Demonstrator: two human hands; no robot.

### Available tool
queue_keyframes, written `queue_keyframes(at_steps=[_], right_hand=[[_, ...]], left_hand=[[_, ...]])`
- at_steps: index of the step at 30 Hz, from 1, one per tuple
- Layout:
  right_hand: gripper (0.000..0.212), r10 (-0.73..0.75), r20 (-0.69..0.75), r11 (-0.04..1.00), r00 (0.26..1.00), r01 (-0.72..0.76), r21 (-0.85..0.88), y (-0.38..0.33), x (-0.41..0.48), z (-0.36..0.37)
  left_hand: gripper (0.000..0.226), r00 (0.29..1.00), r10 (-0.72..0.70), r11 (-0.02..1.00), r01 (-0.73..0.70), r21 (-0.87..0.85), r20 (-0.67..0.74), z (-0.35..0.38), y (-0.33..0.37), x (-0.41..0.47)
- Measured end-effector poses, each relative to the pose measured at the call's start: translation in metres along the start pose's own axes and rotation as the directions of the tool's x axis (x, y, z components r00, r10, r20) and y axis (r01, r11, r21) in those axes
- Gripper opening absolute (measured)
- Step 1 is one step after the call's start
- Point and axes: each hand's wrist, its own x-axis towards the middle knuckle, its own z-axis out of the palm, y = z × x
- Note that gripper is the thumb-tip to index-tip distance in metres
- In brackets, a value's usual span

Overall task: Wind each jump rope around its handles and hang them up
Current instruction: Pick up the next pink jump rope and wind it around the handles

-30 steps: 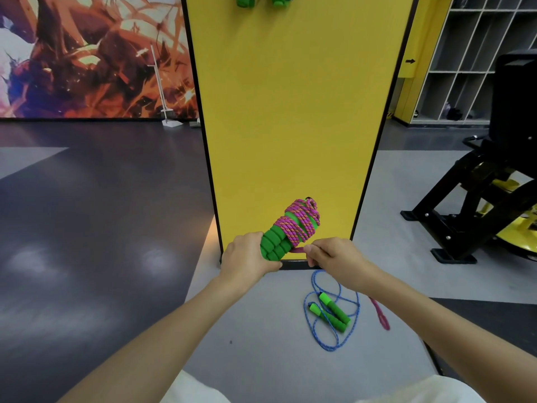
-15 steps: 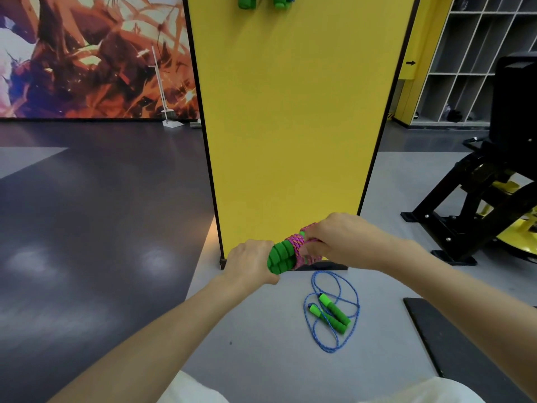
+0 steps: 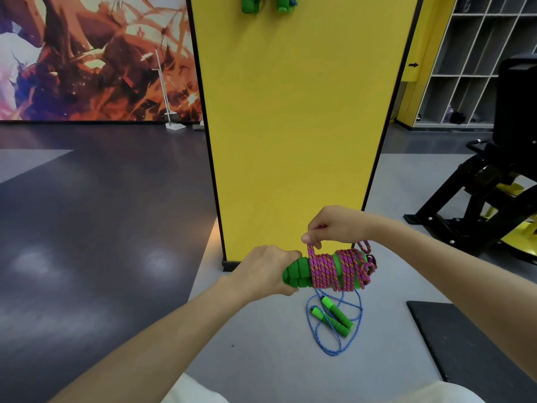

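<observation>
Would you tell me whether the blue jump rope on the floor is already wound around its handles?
No, the blue jump rope lies in loose, unwound loops on the floor.

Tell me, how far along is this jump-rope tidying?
Done: two green-handled bundles appear hung at the top of the yellow panel. In hand: the pink rope is nearly all wound around its green handles; the left hand grips the handles while the right hand pinches a strand above them. Left: hanging this one, then winding and hanging the blue rope lying loose on the floor.
</observation>
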Motion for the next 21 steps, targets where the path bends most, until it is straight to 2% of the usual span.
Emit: queue_keyframes(at_steps=[2,6,9,10,11,13,14,15,16,17,18,19,20,21], right_hand=[[0.037,0.009,0.041,0.981,0.999,-0.017,0.195,0.005,-0.002,-0.001],[0.037,0.047,0.141,0.886,0.989,-0.107,0.452,0.018,-0.006,0.008],[0.035,0.040,0.248,0.809,0.968,-0.177,0.560,0.023,-0.006,0.011],[0.034,0.027,0.244,0.789,0.969,-0.171,0.590,0.037,0.002,0.017],[0.032,0.003,0.302,0.779,0.953,-0.191,0.597,0.040,-0.002,0.022],[0.035,-0.053,0.276,0.708,0.960,-0.158,0.688,0.063,0.011,0.038],[0.046,0.024,0.215,0.578,0.976,-0.190,0.794,0.073,0.018,0.047],[0.041,0.055,0.174,0.504,0.983,-0.177,0.845,0.074,0.012,0.053],[0.024,0.089,0.135,0.451,0.987,-0.161,0.878,0.068,0.009,0.056],[0.040,0.019,0.183,0.420,0.983,-0.174,0.891,0.069,0.004,0.064],[0.053,0.039,0.212,0.373,0.976,-0.211,0.903,0.058,0.005,0.067],[0.055,0.078,0.211,0.329,0.974,-0.225,0.917,0.031,-0.010,0.065],[0.053,0.112,0.179,0.277,0.977,-0.204,0.939,0.034,-0.003,0.068],[0.052,0.086,0.162,0.229,0.983,-0.177,0.957,0.036,-0.003,0.069]], left_hand=[[0.033,0.998,0.046,0.998,-0.048,-0.047,-0.039,-0.001,-0.001,0.000],[0.033,0.994,0.056,0.977,-0.074,-0.201,-0.095,0.004,-0.003,0.001],[0.033,0.996,0.022,0.940,-0.050,-0.338,-0.088,0.008,-0.005,0.001],[0.032,0.997,0.011,0.915,-0.042,-0.402,-0.080,0.009,-0.004,0.000],[0.033,0.997,-0.003,0.884,-0.031,-0.467,-0.072,0.008,-0.002,-0.001],[0.032,0.998,-0.043,0.808,0.006,-0.589,-0.048,0.009,0.003,-0.004],[0.030,0.997,-0.071,0.761,0.030,-0.648,-0.037,0.010,0.005,-0.004],[0.030,0.994,-0.106,0.706,0.054,-0.706,-0.030,0.011,0.007,-0.004],[0.030,0.989,-0.144,0.650,0.076,-0.756,-0.023,0.012,0.007,-0.004],[0.031,0.985,-0.174,0.601,0.093,-0.794,-0.016,0.012,0.008,-0.004],[0.032,0.981,-0.194,0.556,0.099,-0.825,-0.013,0.012,0.009,-0.003],[0.031,0.979,-0.204,0.505,0.092,-0.858,-0.015,0.013,0.010,-0.002],[0.028,0.978,-0.210,0.446,0.081,-0.891,-0.016,0.013,0.010,-0.002],[0.026,0.976,-0.218,0.386,0.073,-0.920,-0.014,0.013,0.012,-0.001]])
